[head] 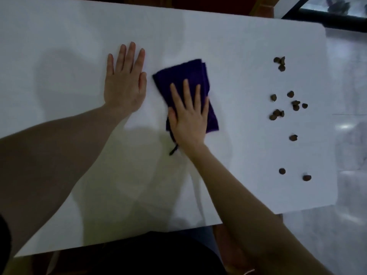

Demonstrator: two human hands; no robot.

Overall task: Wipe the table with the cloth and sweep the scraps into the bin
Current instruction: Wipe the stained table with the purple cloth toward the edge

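We saw one white surface (218, 36). One purple cloth (190, 76) lay at centre, under the right hand (188, 118), fingers (185, 90) spread flat. The left hand (125, 84) rested at 9 o'clock, fingers together. About fifteen scraps (293, 137) lay at 3 o'clock; hard sweeping risked scattering them floorward. No bin showed.

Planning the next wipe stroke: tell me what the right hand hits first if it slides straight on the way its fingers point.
Only more of the purple cloth under the right hand, then bare table. The scraps lie off to the side.
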